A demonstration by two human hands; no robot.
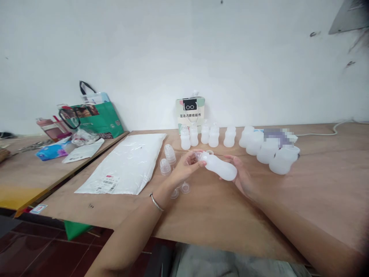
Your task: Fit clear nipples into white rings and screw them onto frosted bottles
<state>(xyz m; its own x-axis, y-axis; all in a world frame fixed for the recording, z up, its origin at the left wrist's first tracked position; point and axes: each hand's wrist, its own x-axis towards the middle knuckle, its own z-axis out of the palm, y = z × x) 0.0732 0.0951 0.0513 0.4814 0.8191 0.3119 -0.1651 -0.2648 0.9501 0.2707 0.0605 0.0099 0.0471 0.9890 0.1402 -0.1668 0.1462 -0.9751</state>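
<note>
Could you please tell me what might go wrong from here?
The tilted bottle is held between the left hand and the right hand, so it might slip if either grip loosens.
The clear caps stand close to the left hand, which could knock them over.
The small clear parts lie loose near the left wrist and might get brushed aside.

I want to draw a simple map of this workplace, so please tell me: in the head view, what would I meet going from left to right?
Pink bottle, white mailing bag, clear domed cap, left hand, held white bottle, right hand, rightmost white bottle of the row, white cable.
</note>
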